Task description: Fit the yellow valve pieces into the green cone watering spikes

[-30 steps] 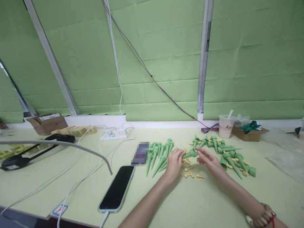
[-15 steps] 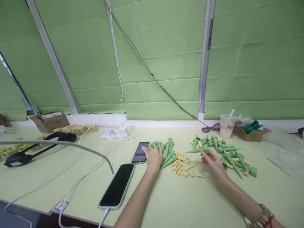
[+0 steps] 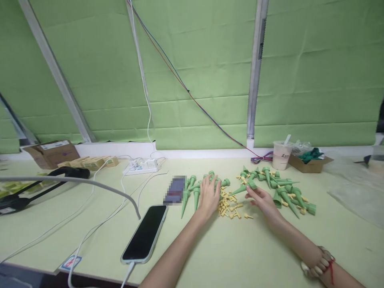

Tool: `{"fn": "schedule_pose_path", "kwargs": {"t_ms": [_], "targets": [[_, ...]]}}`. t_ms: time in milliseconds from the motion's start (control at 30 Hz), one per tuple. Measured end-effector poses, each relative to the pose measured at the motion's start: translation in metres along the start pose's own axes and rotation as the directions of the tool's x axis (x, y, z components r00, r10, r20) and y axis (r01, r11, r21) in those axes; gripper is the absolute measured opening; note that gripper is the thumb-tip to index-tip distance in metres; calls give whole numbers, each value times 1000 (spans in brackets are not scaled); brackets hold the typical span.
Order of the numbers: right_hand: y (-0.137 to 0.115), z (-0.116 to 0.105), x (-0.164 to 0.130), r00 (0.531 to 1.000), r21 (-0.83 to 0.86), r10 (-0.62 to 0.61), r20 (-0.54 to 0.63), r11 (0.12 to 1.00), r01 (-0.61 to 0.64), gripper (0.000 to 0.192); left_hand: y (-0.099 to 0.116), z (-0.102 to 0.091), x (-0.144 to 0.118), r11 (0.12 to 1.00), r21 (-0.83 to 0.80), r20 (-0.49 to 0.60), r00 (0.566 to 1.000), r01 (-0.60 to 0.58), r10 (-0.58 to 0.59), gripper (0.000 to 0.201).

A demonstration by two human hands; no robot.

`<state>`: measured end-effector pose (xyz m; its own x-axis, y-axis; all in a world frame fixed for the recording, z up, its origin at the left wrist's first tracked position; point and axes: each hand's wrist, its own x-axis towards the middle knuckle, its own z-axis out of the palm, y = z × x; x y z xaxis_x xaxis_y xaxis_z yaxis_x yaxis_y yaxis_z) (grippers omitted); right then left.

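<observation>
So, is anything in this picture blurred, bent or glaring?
Head view: a dark rectangular patch beside the green plastic-looking cones is hidden by coarse pixel blocks; head view: the grey metal-looking bar at picture left leans strongly, perhaps wide-angle stretch; head view: lighting looks soft, with no strong glare on the black-screened pale-cased phone.

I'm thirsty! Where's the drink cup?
In the head view, the cup is right of centre at the back of the table, just left of the small cardboard box.

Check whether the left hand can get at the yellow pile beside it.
Likely yes: the left hand, at the green spikes, is right beside the yellow pile, and nothing lies across the pile's near side.
</observation>
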<state>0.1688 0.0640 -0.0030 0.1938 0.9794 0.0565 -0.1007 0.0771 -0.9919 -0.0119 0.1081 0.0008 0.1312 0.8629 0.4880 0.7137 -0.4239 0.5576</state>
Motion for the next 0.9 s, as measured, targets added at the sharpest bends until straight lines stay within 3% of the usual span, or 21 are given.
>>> {"fn": "schedule_pose_path", "kwargs": {"t_ms": [67,100,167,233,300,333,433,500,667,733,900], "targets": [[-2,0,0,995,24,-30,93,999,28,55,18,4,-7,961,-264,101,988,-85,116,52],[-2,0,0,989,35,-63,134,998,59,56,26,8,-11,926,-372,149,981,-62,126,53],[-2,-2,2,969,39,-125,213,992,120,63,36,15,-18,824,-560,295,949,81,107,54],[0,-3,6,943,0,-185,277,981,193,66,39,19,-22,675,-687,447,889,269,100,53],[1,-3,12,915,-61,-271,300,951,302,62,37,21,-21,558,-736,525,844,382,113,56],[1,-2,15,905,-92,-300,300,936,341,61,35,20,-20,523,-750,528,843,405,104,58],[-1,5,22,921,-253,-357,155,887,387,61,30,15,-14,483,-786,429,903,386,-22,61],[-4,11,25,910,-342,-402,101,845,411,52,28,11,-11,507,-794,323,939,336,-117,57],[-1,23,21,932,-206,-257,256,927,313,57,29,13,-14,588,-773,163,970,238,-179,38],[2,24,18,909,-140,-224,351,948,287,54,29,16,-18,636,-744,120,977,205,-174,35],[-1,17,13,912,-34,-158,378,982,184,49,31,19,-25,799,-592,-11,990,109,-143,29]]}}
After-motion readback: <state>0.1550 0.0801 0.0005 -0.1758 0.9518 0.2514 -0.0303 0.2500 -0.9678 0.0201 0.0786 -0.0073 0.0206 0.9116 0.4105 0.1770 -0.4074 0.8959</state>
